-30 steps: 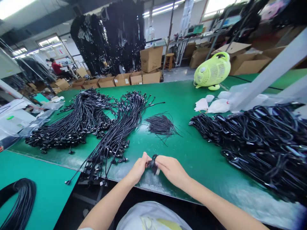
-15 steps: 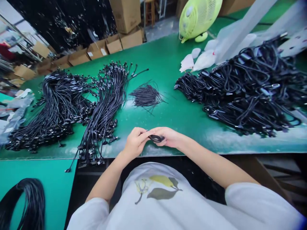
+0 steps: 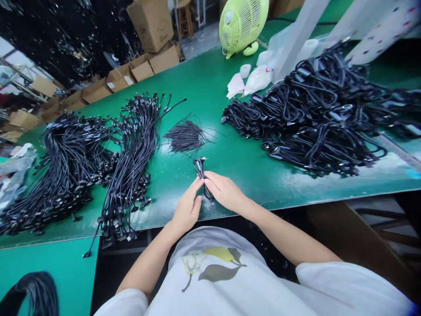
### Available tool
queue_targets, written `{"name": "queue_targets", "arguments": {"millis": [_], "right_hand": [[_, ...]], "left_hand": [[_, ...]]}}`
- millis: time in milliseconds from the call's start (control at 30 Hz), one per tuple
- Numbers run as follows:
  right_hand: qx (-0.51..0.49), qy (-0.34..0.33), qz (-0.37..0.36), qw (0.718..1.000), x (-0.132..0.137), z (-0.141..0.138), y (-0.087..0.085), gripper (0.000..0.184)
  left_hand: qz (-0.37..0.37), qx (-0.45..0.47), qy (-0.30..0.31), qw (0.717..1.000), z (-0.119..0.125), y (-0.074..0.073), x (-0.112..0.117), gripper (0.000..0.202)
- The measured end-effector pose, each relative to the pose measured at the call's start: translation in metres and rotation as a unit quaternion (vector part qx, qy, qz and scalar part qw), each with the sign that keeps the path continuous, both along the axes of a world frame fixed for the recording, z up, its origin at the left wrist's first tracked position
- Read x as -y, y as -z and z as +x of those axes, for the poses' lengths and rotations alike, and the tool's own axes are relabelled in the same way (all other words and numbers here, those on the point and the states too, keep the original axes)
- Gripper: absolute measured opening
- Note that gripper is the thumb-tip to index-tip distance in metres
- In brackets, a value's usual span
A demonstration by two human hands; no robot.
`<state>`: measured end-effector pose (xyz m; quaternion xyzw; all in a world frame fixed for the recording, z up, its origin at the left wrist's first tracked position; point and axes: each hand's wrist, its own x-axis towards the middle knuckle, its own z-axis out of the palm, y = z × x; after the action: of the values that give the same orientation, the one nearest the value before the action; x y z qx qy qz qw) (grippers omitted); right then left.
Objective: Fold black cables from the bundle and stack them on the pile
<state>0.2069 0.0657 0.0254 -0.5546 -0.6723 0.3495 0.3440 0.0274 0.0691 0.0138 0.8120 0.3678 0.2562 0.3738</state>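
A black cable (image 3: 199,166), folded into a small bundle with a metal plug at its far end, is held over the near edge of the table. My left hand (image 3: 187,206) pinches its middle from the left with the fingertips. From the right, my right hand (image 3: 226,191) closes thumb and fingers on the same spot. Whether a tie wraps the bundle there is hidden by the fingertips. Just beyond lies a pile of short, thin black strands (image 3: 185,136) that look like twist ties.
Long straight cables (image 3: 134,145) lie in a heap at left, with another heap (image 3: 69,153) beside it. Folded cables (image 3: 312,114) are piled at right. A green fan (image 3: 241,26) and white bags (image 3: 258,80) stand farther back. Cardboard boxes (image 3: 120,78) line the far edge.
The folded cable has turned from lying across my fingers to pointing away from me, with both its ends showing. My fingertips now meet at its middle. The camera view has shifted too.
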Motion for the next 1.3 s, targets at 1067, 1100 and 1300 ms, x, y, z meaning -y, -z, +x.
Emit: {"name": "queue_targets", "arguments": {"millis": [1067,1100,1300], "right_hand": [[0.424,0.387,0.096,0.813,0.015,0.166,-0.011,0.036],[0.43,0.44,0.099,0.782,0.009,0.194,-0.023,0.037],[0.465,0.536,0.017,0.705,-0.048,0.295,-0.08,0.047]], "left_hand": [[-0.148,-0.029,-0.043,0.988,0.003,0.017,-0.02,0.042],[-0.153,-0.037,-0.058,0.986,-0.005,0.019,-0.022,0.042],[-0.038,-0.067,-0.148,0.986,-0.055,0.015,-0.026,0.037]]}}
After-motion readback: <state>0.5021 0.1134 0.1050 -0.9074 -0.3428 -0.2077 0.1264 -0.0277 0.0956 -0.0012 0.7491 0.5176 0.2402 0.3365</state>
